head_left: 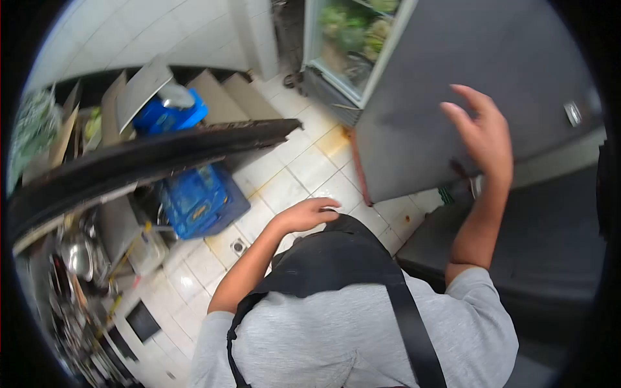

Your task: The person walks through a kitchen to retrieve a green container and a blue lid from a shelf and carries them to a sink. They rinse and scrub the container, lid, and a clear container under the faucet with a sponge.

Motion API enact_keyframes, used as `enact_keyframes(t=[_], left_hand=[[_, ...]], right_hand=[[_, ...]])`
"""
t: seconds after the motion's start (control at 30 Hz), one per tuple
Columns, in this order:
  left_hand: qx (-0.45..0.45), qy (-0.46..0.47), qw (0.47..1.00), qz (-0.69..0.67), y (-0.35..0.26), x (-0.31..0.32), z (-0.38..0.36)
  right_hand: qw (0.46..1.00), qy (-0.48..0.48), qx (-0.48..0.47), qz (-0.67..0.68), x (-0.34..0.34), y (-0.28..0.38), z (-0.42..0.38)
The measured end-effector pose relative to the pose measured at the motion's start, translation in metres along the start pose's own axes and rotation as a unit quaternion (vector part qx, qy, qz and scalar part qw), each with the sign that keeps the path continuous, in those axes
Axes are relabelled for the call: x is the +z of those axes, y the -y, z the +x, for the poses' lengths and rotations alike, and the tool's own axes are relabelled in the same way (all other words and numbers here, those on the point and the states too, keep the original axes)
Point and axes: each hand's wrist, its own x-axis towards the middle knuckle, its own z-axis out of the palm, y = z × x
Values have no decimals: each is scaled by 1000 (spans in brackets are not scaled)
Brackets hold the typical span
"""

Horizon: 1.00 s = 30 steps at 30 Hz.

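Note:
My left hand (304, 215) hangs low in front of the black apron (323, 258), its fingers loosely stretched out and holding nothing. Raised on the right side, my right hand (482, 129) has its thumb and fingers apart with nothing between them. It overlaps a large dark grey panel (414, 136) in this view. Next to that panel stands a glass-fronted fridge (317, 77) with leafy green vegetables (352, 35) behind the glass.
On the left, a dark-edged shelf (155, 149) bears cardboard boxes (220, 97) and a blue container (171, 113). Below are a blue-lidded bin (197, 200), a metal pot (81, 255) and heaped utensils. A drain (239, 246) sits in the white tiled floor (284, 187).

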Motion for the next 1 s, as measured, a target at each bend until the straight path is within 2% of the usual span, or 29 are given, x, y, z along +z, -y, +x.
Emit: enact_keyframes(t=[0.07, 0.1, 0.17, 0.2, 0.23, 0.27, 0.3, 0.33, 0.37, 0.4, 0.43, 0.47, 0.5, 0.53, 0.57, 0.6, 0.63, 0.67, 0.7, 0.73, 0.77, 0.8, 0.83, 0.87, 0.9, 0.93, 1.0], left_hand=[[-64, -95, 990, -81, 45, 37, -4], [-161, -201, 964, -67, 95, -55, -102], [-221, -343, 898, -165, 152, -13, -119], [-222, -397, 864, -214, 183, -11, -113], [-235, -449, 821, -264, 215, -2, -122], [-255, -515, 761, -302, 237, 16, -145], [-274, -571, 705, -319, 262, 37, -167], [-289, -620, 652, -326, 286, 67, -193], [-342, -636, 591, -360, 315, 103, -220], [-388, -646, 528, -392, 332, 138, -244], [-393, -667, 442, -454, 330, 177, -262], [-390, -678, 355, -512, 325, 214, -270], [-421, -670, 314, -525, 313, 245, -272], [-452, -656, 276, -538, 298, 272, -273], [-463, -645, 266, -547, 285, 296, -269], [-470, -634, 257, -558, 271, 317, -261], [-474, -624, 247, -570, 262, 333, -254], [-495, -602, 393, -489, 257, 350, -252], [-502, -565, 524, -392, 252, 370, -255], [-492, -555, 566, -359, 255, 383, -248], [-481, -546, 605, -323, 255, 393, -241], [-467, -577, 567, -358, 268, 391, -235], [-436, -611, 510, -419, 277, 385, -232], [-380, -650, 416, -510, 282, 371, -231], [-332, -673, 353, -559, 282, 353, -232], [-300, -688, 320, -579, 286, 341, -237], [-264, -714, 292, -579, 296, 324, -250]], right_hand=[[989, -108, 50, -87, -30, -69, 29], [989, -123, 76, -8, 69, -105, 40], [959, -220, 160, -75, 61, -133, 68], [938, -290, 145, -125, 56, -164, 95], [906, -378, 145, -126, 61, -173, 111], [874, -439, 72, -196, 70, -237, 135], [850, -477, 41, -220, 76, -245, 146], [840, -508, 3, -192, 93, -320, 173], [830, -549, -1, -101, 117, -337, 188], [817, -552, 35, -164, 145, -349, 195], [800, -591, -1, -105, 184, -393, 215], [817, -561, 22, -133, 218, -355, 210], [881, -469, 61, -4, 258, -318, 210], [920, -360, 100, 118, 305, -286, 203], [968, -226, 46, 99, 351, -242, 185], [992, -89, -15, 89, 397, -196, 167], [992, -16, -79, 97, 457, -162, 134], [967, 172, -148, 113, 499, -116, 95], [902, 361, -191, 138, 537, -66, 55], [867, 442, -223, 64, 535, -5, 2], [779, 542, -285, 137, 554, 38, -51], [688, 612, -352, 171, 517, 107, -91], [600, 628, -462, 181, 506, 154, -126], [542, 670, -478, 170, 482, 202, -159], [484, 710, -488, 155, 462, 238, -184], [457, 730, -488, 142, 458, 262, -206], [404, 767, -485, 113, 456, 312, -246]])
